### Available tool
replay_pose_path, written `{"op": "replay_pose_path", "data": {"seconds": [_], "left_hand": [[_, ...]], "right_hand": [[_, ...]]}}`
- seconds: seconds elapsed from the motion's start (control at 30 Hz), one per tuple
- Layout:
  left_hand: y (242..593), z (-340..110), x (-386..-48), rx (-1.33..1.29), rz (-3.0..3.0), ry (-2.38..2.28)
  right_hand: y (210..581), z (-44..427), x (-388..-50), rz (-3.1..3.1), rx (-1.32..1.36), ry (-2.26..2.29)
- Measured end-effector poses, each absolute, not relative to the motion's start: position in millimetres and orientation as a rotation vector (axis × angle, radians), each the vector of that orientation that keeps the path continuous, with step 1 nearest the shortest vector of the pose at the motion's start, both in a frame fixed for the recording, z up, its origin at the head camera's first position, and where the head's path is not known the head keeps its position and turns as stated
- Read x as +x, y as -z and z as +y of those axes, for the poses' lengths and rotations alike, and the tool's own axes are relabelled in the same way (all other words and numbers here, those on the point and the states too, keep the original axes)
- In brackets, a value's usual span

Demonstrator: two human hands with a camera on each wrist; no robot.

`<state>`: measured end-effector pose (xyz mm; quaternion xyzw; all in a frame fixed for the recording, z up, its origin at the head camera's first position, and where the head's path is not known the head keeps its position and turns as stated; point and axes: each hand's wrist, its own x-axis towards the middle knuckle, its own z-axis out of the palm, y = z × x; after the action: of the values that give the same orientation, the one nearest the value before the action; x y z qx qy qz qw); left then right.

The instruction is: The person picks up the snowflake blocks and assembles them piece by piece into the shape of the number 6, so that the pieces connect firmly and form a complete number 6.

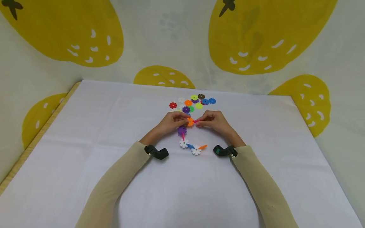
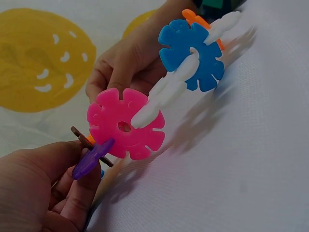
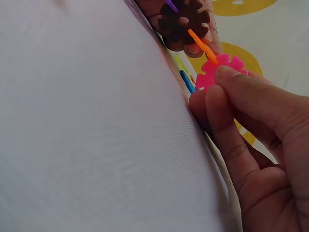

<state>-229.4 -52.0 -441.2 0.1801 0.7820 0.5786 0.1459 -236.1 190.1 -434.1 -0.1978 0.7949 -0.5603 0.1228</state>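
My left hand (image 1: 174,121) pinches a chain of notched plastic snowflake discs near its brown disc (image 3: 183,24) and purple disc (image 2: 91,159). An orange disc (image 1: 190,122) sits just past those fingertips. My right hand (image 1: 214,121) grips a pink disc (image 3: 224,67) between thumb and fingers; the orange one is slotted between it and the brown one. The chain's other end trails toward the front: another pink disc (image 2: 125,123), white disc (image 1: 183,144), blue disc (image 2: 191,55), a second white disc (image 1: 196,149) and an orange end disc (image 1: 202,147). Fingers partly hide the joints.
Behind the hands lie several loose discs, among them a red disc (image 1: 173,105), a yellow disc (image 1: 199,105) and a blue disc (image 1: 212,101). A white cloth (image 1: 114,177) covers the table; a patterned curtain (image 1: 171,34) hangs at its far edge.
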Motion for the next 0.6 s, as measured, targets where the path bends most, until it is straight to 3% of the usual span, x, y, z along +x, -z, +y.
{"op": "replay_pose_path", "data": {"seconds": [0.6], "left_hand": [[441.1, -51.4, -229.3, 0.478, 2.227, -1.651]], "right_hand": [[433.4, 182.5, -235.6, 2.366, -0.594, 1.611]]}}
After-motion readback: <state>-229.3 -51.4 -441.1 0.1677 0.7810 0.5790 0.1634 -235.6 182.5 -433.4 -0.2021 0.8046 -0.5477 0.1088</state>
